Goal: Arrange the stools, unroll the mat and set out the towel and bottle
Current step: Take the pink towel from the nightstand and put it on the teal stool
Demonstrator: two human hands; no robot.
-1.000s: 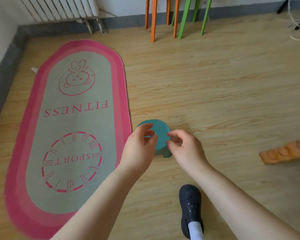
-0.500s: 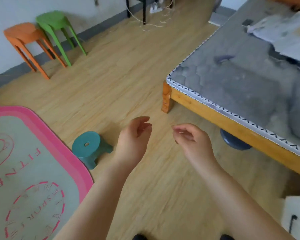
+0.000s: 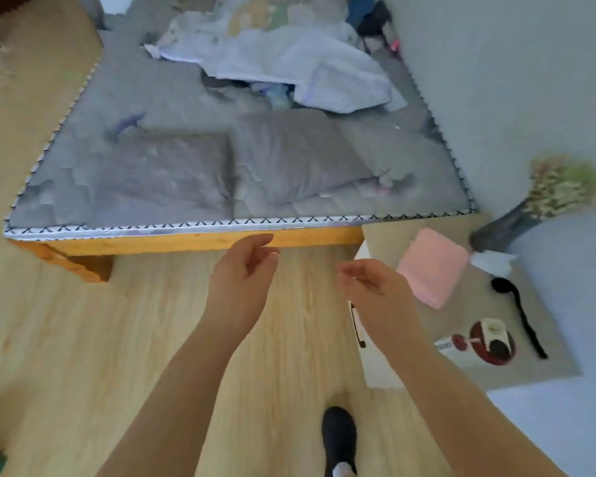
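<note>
both hands, left hand (image 3: 243, 273) and right hand (image 3: 375, 290), hover empty with loosely curled fingers, near the pink towel (image 3: 430, 266).

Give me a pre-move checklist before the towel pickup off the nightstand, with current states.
1. Both hands free: ok. Left hand and right hand are open and hold nothing.
2. Towel located: ok. The pink towel lies folded on the nightstand, by the foot of the bed.
3. Towel clear on top: ok. Nothing rests on it.
4. Neighbours apart: ok. The black spoon and the red-capped bottle lie clear of the towel.
5. Path to the towel: ok. Only bare floor and the nightstand edge lie between the right hand and it.
6. Bottle closed: cannot tell, too blurred.
</note>
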